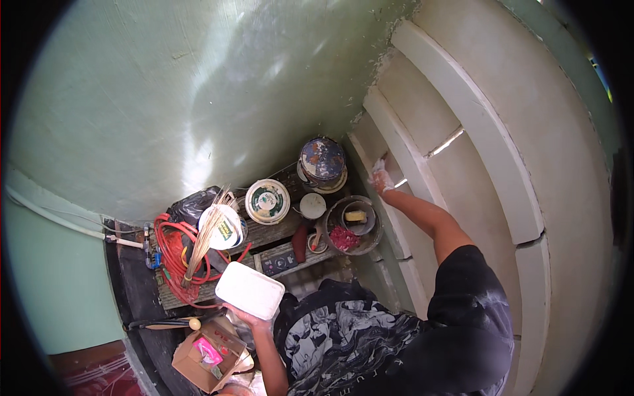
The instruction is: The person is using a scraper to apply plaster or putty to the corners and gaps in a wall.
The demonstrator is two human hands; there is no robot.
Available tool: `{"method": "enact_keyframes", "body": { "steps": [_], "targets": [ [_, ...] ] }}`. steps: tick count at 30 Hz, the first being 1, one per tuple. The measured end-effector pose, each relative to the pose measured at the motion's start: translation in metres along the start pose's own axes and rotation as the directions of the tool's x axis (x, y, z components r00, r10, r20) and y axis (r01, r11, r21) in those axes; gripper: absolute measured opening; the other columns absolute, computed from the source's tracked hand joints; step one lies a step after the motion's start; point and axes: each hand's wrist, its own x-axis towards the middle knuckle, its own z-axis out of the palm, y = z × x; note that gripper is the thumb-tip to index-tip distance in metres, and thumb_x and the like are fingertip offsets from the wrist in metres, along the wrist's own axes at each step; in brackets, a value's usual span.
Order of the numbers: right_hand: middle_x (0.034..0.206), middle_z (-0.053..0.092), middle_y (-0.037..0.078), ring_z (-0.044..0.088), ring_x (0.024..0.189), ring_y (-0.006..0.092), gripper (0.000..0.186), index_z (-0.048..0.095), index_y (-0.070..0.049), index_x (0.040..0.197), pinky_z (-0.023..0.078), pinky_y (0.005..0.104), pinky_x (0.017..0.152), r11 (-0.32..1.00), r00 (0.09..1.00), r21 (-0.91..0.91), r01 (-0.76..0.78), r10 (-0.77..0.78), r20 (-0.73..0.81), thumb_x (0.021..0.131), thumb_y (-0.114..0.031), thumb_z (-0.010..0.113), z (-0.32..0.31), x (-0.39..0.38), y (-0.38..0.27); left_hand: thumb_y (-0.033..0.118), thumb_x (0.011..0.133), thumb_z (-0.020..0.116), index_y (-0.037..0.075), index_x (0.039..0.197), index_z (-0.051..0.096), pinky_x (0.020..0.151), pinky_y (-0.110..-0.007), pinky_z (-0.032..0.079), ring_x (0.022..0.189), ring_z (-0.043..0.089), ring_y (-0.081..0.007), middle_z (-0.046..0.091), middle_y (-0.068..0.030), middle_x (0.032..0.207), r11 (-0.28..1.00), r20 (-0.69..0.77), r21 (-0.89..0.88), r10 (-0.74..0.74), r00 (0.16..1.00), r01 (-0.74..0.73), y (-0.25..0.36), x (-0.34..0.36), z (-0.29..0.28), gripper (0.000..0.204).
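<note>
My left hand (246,317) supports a white rectangular plastic tub (251,290) from its near edge, low in front of my body. At the right, my right arm stretches out to the pale slatted wall. My right hand (380,178) is up against a recess between two slats, its fingers together and smeared white. Whatever those fingers hold, if anything, is too small to make out. Below that hand stands a dark round basin (375,243) with a smaller bowl, a yellow sponge (355,216) and a pinkish-red rag (343,238) inside.
A wooden plank bench (269,232) carries paint-stained buckets (267,202), a dark-topped pail (322,160), a coiled red hose (173,254) and a bundle of thin sticks (206,239). By my left forearm sits an open cardboard box (208,356). A green wall (132,119) rises behind.
</note>
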Motion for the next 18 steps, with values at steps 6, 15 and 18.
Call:
{"method": "enact_keyframes", "body": {
  "steps": [6,15,18],
  "targets": [
    [0.135,0.053,0.008,0.049,0.126,0.0291,0.036,0.057,-0.017,0.128,0.037,0.0598,0.097,0.983,0.876,0.166,0.074,-0.144,0.461,0.096,-0.024,0.043,-0.017,-0.004,-0.038,0.074,0.089,0.024,0.019,0.150,0.027,0.108,-0.052,0.036,0.133,0.041,-0.0333,0.034,-0.0060,0.151,0.998,0.092,0.039,0.040,0.995,-0.044,0.000,-0.005,0.000,0.082],
    [0.120,0.061,0.010,0.055,0.117,0.0294,0.033,0.063,-0.012,0.117,0.040,0.0435,0.099,0.948,0.994,0.306,-0.083,0.100,-0.040,0.092,-0.024,0.045,-0.003,0.059,0.027,0.076,0.088,0.023,0.017,0.148,0.030,0.109,-0.049,0.035,0.133,0.041,-0.0329,0.036,-0.0071,0.150,0.997,-0.037,0.067,0.040,0.998,-0.038,-0.008,-0.020,0.004,0.085],
    [0.116,0.064,0.005,0.059,0.112,0.0258,0.033,0.064,-0.016,0.119,0.044,0.0435,0.093,0.942,0.986,0.322,-0.094,0.043,0.163,0.090,-0.022,0.051,0.003,0.067,0.023,0.076,0.088,0.022,0.017,0.148,0.032,0.109,-0.048,0.035,0.132,0.042,-0.0317,0.036,-0.0069,0.150,0.994,-0.035,0.096,0.055,0.998,-0.052,-0.012,-0.021,0.001,0.085]
  ]
}}
